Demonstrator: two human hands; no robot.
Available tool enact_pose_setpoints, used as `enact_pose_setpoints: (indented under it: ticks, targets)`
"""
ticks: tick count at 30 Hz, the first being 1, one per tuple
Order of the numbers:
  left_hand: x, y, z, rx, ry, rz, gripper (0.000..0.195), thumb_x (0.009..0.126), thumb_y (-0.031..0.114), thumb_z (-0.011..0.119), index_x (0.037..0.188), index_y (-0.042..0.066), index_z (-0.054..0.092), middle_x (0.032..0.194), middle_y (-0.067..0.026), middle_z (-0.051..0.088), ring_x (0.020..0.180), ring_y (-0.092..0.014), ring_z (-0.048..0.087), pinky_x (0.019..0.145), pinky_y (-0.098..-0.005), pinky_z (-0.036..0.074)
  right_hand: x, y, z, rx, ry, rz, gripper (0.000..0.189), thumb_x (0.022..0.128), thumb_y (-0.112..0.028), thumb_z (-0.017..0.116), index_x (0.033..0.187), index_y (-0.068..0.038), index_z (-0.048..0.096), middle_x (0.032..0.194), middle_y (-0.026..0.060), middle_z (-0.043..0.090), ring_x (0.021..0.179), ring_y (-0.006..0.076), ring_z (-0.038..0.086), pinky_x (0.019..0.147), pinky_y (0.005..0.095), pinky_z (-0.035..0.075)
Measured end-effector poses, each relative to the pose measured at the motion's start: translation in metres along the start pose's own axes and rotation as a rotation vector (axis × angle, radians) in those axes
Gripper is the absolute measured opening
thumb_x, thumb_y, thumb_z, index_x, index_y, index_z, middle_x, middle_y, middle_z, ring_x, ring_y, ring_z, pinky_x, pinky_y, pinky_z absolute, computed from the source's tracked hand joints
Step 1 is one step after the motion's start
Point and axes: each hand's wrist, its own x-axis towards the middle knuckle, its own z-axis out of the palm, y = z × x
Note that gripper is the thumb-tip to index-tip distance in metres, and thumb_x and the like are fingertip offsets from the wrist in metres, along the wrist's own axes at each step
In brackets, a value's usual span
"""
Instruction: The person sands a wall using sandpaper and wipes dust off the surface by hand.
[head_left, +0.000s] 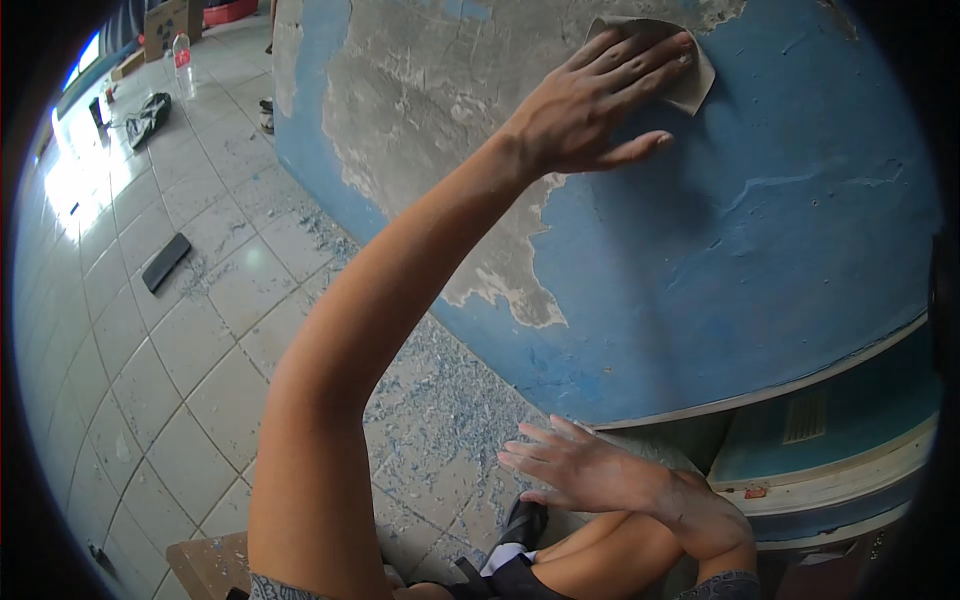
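A sheet of sandpaper (699, 84) lies against the painted wall, with one corner bent away from it. My left hand (592, 105) presses that sheet to the wall under nearly straight fingers, the thumb spread below. Around it, blue paint (750, 247) still covers the right part of the wall, while bare grey plaster (427, 97) shows on the left behind my forearm. My right hand (577, 465) hangs over the floor beside the wall's lower corner, fingers apart and pale with dust. It holds nothing.
Paint flakes (442, 397) litter the tile floor (120, 375) along the wall's base. A dark flat block (166, 262) lies at left. Farther off are a plastic bottle (182, 56), a crumpled bag (148, 118) and a cardboard box (169, 28). A door frame (825, 469) stands at right.
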Motion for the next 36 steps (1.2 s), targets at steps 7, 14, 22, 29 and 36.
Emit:
enact_pose_setpoints:
  ticks: [7, 14, 22, 29, 36]
  targets:
    - [-0.213, 0.054, 0.004, -0.23, -0.498, -0.059, 0.089, 0.101, 0.062, 0.052, 0.168, 0.014, 0.02, 0.173, -0.0111, 0.026, 0.157, -0.031, 0.031, 0.131, -0.0517, 0.025, 0.005, 0.004, 0.003, -0.016, -0.064, 0.045, 0.063, 0.109, -0.052, 0.046, 0.155, -0.009, 0.048, 0.156, 0.0137, 0.052, 0.152, 0.0345, 0.041, 0.124, 0.0569, 0.031]
    - [-0.019, 0.01, 0.003, -0.06, -0.116, 0.057, 0.081, 0.103, 0.057, 0.053, 0.166, 0.014, 0.027, 0.173, -0.0079, 0.028, 0.157, -0.03, 0.031, 0.132, -0.0497, 0.024, -0.005, 0.002, -0.007, 0.015, 0.144, -0.026, 0.061, 0.108, -0.046, 0.052, 0.15, -0.003, 0.05, 0.149, 0.0175, 0.056, 0.148, 0.0368, 0.043, 0.12, 0.0595, 0.034]
    - [-0.161, 0.059, 0.014, -0.303, -0.436, -0.02, 0.087, 0.101, 0.057, 0.052, 0.169, 0.014, 0.02, 0.173, -0.008, 0.026, 0.156, -0.028, 0.032, 0.13, -0.0466, 0.029, 0.008, 0.0, -0.004, -0.047, -0.025, 0.027, 0.059, 0.107, -0.048, 0.052, 0.153, -0.01, 0.05, 0.151, 0.0122, 0.057, 0.149, 0.0342, 0.045, 0.123, 0.0552, 0.034]
    - [-0.059, 0.034, 0.007, -0.146, -0.237, -0.012, 0.078, 0.104, 0.058, 0.051, 0.164, 0.012, 0.034, 0.17, -0.0082, 0.034, 0.154, -0.027, 0.037, 0.13, -0.0461, 0.029, 0.004, -0.007, 0.007, -0.015, 0.033, -0.004, 0.06, 0.107, -0.048, 0.052, 0.153, -0.009, 0.051, 0.147, 0.0132, 0.06, 0.146, 0.0333, 0.048, 0.123, 0.0542, 0.032]
    - [-0.044, 0.037, 0.018, -0.043, -0.088, -0.077, 0.083, 0.1, 0.054, 0.06, 0.165, 0.011, 0.031, 0.172, -0.0131, 0.029, 0.156, -0.033, 0.031, 0.131, -0.0523, 0.024, 0.006, 0.004, 0.0, -0.004, 0.099, 0.001, 0.06, 0.106, -0.047, 0.056, 0.152, -0.009, 0.052, 0.152, 0.0119, 0.056, 0.148, 0.0333, 0.044, 0.125, 0.0546, 0.03]
